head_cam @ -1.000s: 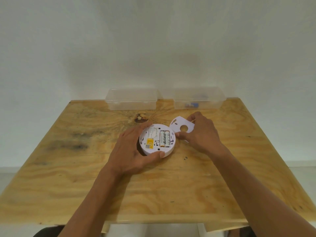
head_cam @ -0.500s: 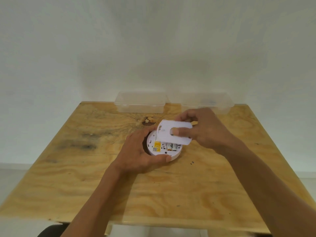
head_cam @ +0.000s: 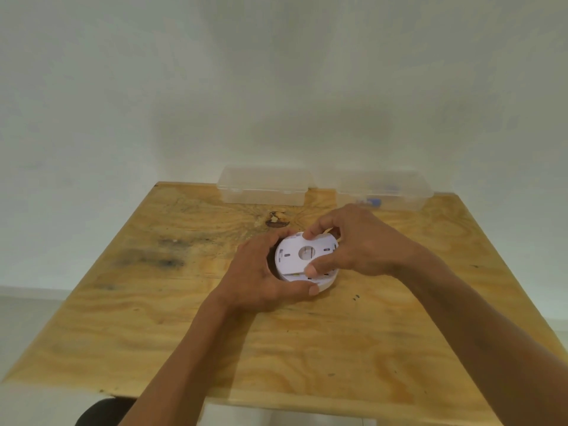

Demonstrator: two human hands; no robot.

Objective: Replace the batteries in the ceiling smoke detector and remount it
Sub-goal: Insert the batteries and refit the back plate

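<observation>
White mounting plate sits tilted on the smoke detector mid-desk, near edge gapped. Right hand pinches the plate; left hand curls closed around the detector's rim. Risk: twisting with tabs misaligned could jam or pop the plate off. Counts: one detector, one plate, two clear boxes along the desk's far edge.

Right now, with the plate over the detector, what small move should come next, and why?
Probably press the mounting plate flat and twist it. Its near edge looks lifted, a gap shows above the detector body, the right hand pinches it, and the left hand steadies the body.
</observation>
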